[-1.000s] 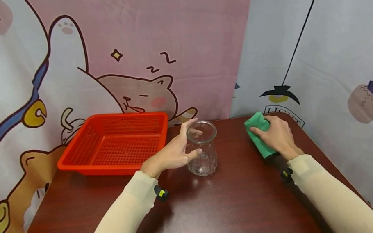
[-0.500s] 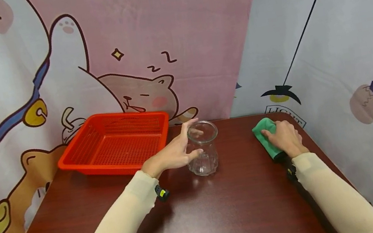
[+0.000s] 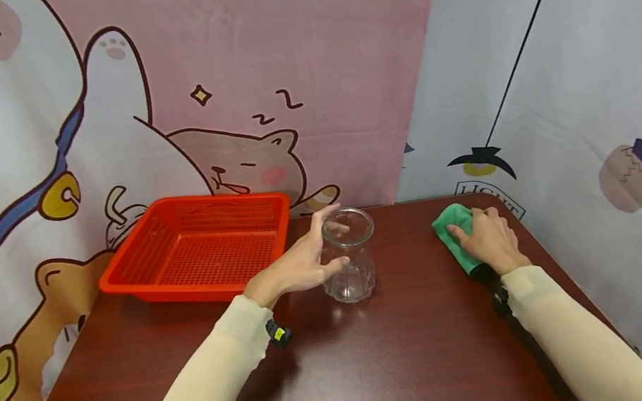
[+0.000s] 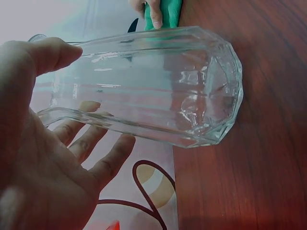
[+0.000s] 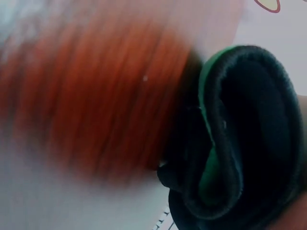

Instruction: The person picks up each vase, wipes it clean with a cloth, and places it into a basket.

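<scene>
A clear glass vase (image 3: 351, 280) with a flared rim stands upright on the table. My left hand (image 3: 292, 266) holds it from the left, the thumb on the near side and the fingers on the far side. In the left wrist view the vase (image 4: 158, 86) lies across the palm side, its faceted base toward the right. At the table's right side, my right hand (image 3: 492, 243) grips a folded green cloth (image 3: 454, 238) with a dark edge. Close up in the right wrist view, the rolled cloth (image 5: 209, 179) hides most of that hand.
An orange-red plastic basket (image 3: 201, 250) with perforated sides sits at the back left of the dark wood table (image 3: 389, 367). Fabric printed with cartoon animals (image 3: 325, 78) hangs behind and along both sides of the table.
My right hand and the cloth have shifted right and slightly nearer to me, mostly in the first half second. My left hand and the vase have kept their place.
</scene>
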A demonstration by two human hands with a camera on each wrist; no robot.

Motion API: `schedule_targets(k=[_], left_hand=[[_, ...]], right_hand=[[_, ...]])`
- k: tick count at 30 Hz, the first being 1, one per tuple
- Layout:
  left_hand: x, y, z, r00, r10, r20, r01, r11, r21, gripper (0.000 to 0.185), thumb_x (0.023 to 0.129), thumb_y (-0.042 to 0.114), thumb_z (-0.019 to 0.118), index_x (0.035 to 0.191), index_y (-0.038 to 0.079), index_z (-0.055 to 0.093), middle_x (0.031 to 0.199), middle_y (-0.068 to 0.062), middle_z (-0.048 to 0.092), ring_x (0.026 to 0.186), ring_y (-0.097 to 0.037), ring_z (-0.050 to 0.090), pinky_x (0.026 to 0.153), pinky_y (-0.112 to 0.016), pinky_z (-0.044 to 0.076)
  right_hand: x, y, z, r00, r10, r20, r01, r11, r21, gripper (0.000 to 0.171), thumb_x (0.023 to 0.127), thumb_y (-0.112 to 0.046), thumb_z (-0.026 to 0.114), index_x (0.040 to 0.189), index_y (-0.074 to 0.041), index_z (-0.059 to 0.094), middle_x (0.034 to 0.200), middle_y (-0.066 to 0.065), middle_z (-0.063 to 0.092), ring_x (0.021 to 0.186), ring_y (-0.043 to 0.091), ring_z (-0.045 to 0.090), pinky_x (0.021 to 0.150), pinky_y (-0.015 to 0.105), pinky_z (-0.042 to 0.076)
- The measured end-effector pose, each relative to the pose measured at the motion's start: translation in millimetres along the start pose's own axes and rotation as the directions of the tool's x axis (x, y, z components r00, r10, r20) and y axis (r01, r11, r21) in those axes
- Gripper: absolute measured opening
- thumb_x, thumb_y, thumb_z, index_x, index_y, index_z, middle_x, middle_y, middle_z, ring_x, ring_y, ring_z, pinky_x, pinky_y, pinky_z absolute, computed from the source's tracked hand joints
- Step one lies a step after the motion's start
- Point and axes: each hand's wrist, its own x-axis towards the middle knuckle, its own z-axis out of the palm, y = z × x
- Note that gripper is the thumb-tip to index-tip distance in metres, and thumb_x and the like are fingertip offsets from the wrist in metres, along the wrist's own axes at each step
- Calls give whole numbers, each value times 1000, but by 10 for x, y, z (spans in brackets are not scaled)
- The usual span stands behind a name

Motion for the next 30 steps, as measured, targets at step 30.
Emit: schedule_targets(k=[30], left_hand=[[-50,67,130,992,22,-120,-17,999,40,108,102,17,92,180,14,17,160,-19,68,145,-37,72,113,-55,65]], right_hand=[[-264,-447,-28,923,-295,-246,304,953,-2,84,111,-56,76,173,-5,53,179,32,43,159,63,44,123,89,38]])
